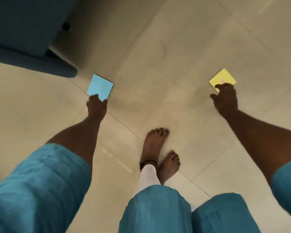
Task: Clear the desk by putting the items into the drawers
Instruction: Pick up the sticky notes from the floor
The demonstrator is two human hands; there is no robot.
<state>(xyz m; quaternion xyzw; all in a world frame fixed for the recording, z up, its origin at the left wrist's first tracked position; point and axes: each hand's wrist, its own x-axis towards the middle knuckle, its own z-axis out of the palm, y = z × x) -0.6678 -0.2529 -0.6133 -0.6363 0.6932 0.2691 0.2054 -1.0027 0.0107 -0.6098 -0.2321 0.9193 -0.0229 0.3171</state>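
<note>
Left hand [97,105] pinches blue note pad [100,85] by near edge; right hand [226,98] grips yellow note pad [223,77] same way, well apart. Pads likely light, thin, bendy: firm edge pinch should do

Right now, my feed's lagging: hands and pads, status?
Left hand grips blue pad. Right hand holds yellow pad. No desk or drawers in view; blue seat at left.

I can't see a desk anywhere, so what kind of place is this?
Probably a room in a home: the floor has big pale tiles, a blue cushioned seat stands upper left, and the feet are bare. The left hand holds a blue pad, the right hand a yellow pad.
</note>
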